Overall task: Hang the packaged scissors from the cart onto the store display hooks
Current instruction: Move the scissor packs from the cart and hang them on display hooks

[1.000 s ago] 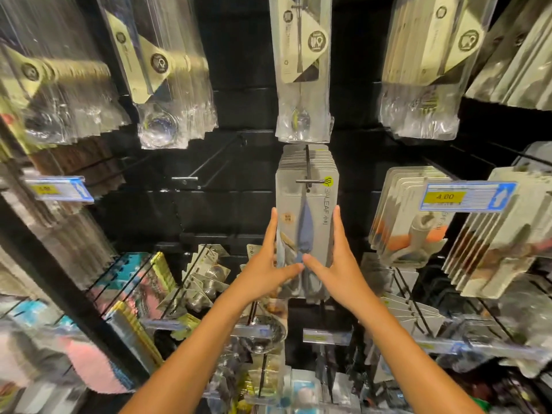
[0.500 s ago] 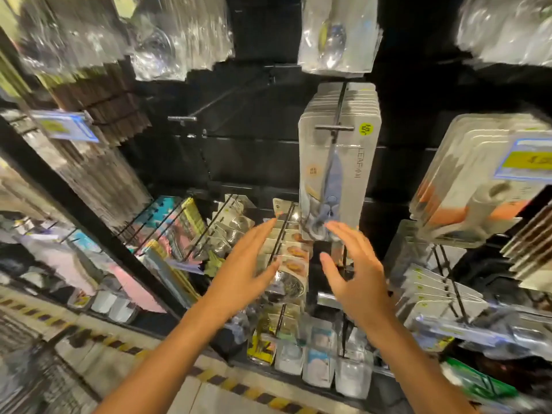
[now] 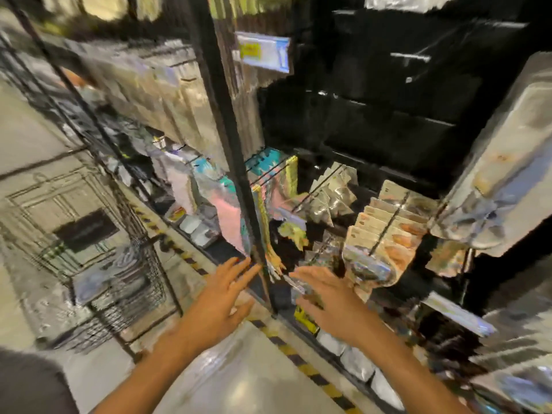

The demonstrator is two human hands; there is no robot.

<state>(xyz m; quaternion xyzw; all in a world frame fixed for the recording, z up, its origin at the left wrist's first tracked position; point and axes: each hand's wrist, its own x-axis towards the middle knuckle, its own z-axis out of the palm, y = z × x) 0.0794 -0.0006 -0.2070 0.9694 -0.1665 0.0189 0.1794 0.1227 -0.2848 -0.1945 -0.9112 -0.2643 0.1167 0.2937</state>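
Observation:
The view is heavily blurred by head motion. My left hand (image 3: 222, 297) and my right hand (image 3: 327, 300) are both held out low in front of the display, fingers spread, holding nothing. The stack of packaged scissors (image 3: 504, 174) hangs at the right edge, well above and right of my right hand. A wire cart (image 3: 113, 282) stands on the floor at the left, with pale packages lying in its basket; what they are cannot be told. An empty display hook (image 3: 410, 57) juts from the black back panel at the upper right.
A black upright post (image 3: 236, 162) divides the shelving just beyond my left hand. Hooks with other packaged goods (image 3: 385, 231) fill the lower rows. A yellow and black striped strip (image 3: 301, 364) runs along the floor at the display's base. A price tag (image 3: 264, 52) hangs above.
Both hands have let go of the hung scissors packs and dropped down. The view has swung left and down, bringing the cart and floor into sight.

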